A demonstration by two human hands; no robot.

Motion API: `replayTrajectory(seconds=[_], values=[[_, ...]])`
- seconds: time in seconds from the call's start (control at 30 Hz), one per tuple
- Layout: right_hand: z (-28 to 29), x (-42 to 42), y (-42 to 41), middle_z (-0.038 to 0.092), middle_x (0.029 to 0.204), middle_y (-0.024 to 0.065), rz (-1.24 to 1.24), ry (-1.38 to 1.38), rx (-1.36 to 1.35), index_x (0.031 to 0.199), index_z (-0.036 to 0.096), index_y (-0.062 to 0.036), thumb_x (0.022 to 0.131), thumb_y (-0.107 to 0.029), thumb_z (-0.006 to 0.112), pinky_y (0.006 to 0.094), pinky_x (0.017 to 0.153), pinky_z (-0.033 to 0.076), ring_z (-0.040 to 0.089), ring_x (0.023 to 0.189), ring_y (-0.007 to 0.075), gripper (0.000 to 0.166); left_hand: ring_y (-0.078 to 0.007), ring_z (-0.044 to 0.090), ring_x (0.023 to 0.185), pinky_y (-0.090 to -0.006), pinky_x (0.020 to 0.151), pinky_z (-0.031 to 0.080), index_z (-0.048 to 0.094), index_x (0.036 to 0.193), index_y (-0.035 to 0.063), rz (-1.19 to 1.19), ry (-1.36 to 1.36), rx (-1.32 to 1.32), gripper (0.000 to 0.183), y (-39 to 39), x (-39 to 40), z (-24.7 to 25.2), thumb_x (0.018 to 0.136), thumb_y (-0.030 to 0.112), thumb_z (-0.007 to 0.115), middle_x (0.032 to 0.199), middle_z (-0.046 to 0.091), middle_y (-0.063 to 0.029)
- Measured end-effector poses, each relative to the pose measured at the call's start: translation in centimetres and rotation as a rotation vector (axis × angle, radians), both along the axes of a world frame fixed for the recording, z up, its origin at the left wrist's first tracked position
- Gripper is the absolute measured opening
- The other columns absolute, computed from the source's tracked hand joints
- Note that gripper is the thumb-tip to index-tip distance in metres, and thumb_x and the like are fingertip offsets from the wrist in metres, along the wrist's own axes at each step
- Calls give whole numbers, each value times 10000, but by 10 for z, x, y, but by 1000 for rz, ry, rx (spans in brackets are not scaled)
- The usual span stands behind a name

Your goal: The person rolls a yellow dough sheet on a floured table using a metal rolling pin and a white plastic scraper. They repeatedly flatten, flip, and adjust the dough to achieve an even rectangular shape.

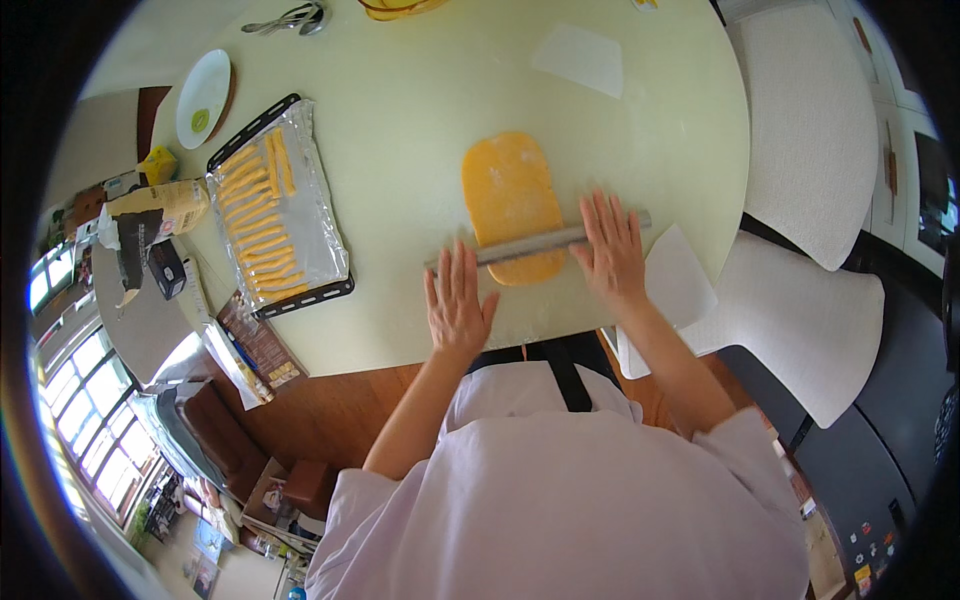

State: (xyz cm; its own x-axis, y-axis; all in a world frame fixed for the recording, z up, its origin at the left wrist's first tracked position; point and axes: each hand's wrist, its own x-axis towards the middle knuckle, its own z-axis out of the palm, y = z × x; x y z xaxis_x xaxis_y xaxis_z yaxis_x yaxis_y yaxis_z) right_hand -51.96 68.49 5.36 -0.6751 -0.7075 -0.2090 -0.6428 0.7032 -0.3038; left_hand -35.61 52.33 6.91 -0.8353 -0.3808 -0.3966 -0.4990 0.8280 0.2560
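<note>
A flat oval slab of yellow-orange dough (510,184) lies on the pale table in front of me. Across its near part rests a grey rolling pin (525,246), slightly slanted. My left hand (459,300) lies with straight fingers on the pin's left end. My right hand (613,251) presses flat near its right end, palm down. Neither hand is closed around the pin. To the left, a black-edged oven tray (304,301) lined with foil holds several strips of yellow dough (259,225).
A white plate (204,94) with a green piece, spoons and forks (296,19) and an amber glass bowl (401,7) stand towards the far edge. White sheets (581,60) lie on the table. White chairs (802,127) are at the right; a brown printed leaflet (259,341) lies at the left.
</note>
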Motion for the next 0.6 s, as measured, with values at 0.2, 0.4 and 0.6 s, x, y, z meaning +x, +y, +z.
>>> replayTrajectory(seconds=[0.2,0.4,0.6], values=[[-42,-28,-19,317,1555,99,36,221,-66,1496,328,-108,950,-387,545,517,1164,178,263,1443,304,651,-351,263,1435,-552,1135,231,283,1496,30,8,283,-178,757,-26,-2,-54,879,285,638,1571,264,-132],[-14,25,25,338,1543,91,55,70,6,1493,339,-122,930,-412,566,549,1151,190,273,1433,329,673,-342,264,1437,-548,1132,241,281,1501,32,-34,166,31,792,18,50,-26,866,322,656,1567,266,-152],[-67,-1,15,326,1551,84,83,267,-100,1496,343,-138,939,-440,540,565,1143,195,289,1424,339,663,-346,238,1447,-544,1153,201,251,1515,38,14,284,-133,739,1,41,-76,914,317,578,1557,293,-139]])
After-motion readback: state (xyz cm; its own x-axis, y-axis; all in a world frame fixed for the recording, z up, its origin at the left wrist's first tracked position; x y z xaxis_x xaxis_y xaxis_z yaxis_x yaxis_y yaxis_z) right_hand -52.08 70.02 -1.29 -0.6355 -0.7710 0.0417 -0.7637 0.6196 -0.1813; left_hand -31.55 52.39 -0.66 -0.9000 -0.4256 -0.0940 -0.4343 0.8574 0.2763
